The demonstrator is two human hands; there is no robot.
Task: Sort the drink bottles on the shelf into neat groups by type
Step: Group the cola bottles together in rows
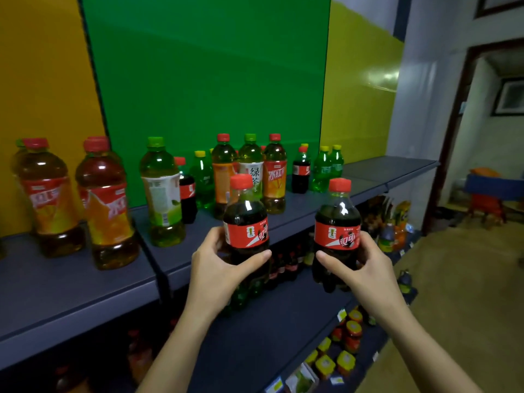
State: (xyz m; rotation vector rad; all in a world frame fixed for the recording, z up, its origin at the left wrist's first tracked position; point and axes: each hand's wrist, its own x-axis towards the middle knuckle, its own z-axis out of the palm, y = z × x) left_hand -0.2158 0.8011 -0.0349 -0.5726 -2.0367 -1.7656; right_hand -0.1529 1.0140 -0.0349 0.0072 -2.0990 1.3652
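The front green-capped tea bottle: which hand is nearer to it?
Left. The left hand, holding a cola bottle, is just right of the tea bottle; the right hand, holding another cola bottle, is farther right.

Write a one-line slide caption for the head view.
Left hand grips one cola bottle, right hand a second cola bottle, before a shelf of mixed tea and soda bottles.

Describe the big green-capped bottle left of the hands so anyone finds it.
Find the green back panel above the top shelf. Near its lower left corner stands a tall clear plastic bottle of green tea; unlike its red-capped neighbours, its cap is green and its label white.
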